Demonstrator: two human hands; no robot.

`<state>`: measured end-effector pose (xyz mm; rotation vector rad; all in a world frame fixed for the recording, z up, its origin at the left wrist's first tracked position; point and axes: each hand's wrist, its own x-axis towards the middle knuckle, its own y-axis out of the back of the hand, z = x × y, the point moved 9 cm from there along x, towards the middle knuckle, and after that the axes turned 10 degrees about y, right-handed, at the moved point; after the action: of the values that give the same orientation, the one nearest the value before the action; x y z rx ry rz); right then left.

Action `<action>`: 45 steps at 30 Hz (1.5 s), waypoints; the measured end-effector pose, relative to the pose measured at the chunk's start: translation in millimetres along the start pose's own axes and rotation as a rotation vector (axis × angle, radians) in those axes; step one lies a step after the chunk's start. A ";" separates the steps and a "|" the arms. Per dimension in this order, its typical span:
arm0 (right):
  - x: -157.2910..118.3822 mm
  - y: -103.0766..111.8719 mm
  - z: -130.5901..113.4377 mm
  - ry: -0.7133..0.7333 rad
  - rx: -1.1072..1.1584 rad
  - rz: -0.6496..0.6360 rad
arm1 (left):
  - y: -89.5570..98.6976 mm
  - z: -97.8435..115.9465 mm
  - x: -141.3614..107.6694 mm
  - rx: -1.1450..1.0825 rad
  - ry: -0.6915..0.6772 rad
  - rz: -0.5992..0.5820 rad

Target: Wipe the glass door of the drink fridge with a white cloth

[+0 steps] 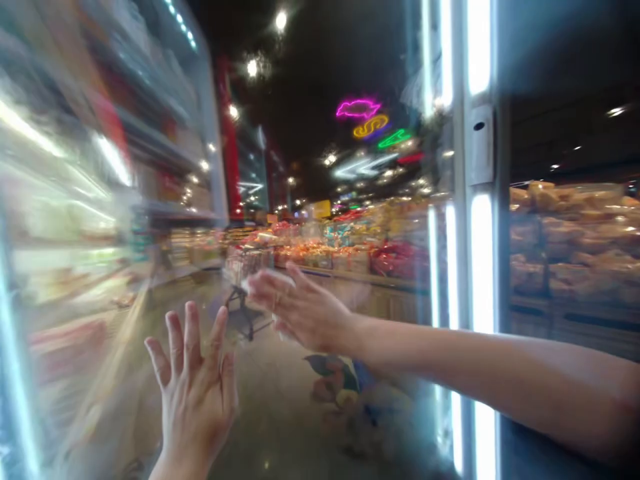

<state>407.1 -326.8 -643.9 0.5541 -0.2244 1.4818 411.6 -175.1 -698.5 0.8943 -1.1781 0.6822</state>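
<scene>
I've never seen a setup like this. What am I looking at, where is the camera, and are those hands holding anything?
There is no robot here, just a person's bare hands. The single picture comes from a camera worn on their head, looking forward and down. The left hand is raised with its fingers spread, and nothing shows in it. The right hand reaches in from the right, fingers stretched out; it is too blurred to tell whether it holds anything. Beyond them, a shopping cart stands on the floor near colorful goods. Neon signs glow above, and bright light tubes run down the right.
</scene>
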 end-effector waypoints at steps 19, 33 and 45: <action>-27.3 -12.4 -52.2 0.213 0.064 -0.027 | -9.6 -18.8 -20.4 0.096 -0.067 0.066; 12.6 -14.6 -78.1 0.247 0.093 -0.013 | -17.7 -43.6 -96.4 0.091 -0.041 0.022; -10.4 -20.0 -96.9 0.180 0.055 -0.017 | -20.2 -42.8 -99.0 0.131 -0.037 0.042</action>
<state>407.3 -289.2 -736.0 0.4620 -0.0377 1.5157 423.3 -147.8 -804.1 0.9977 -1.1988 0.7862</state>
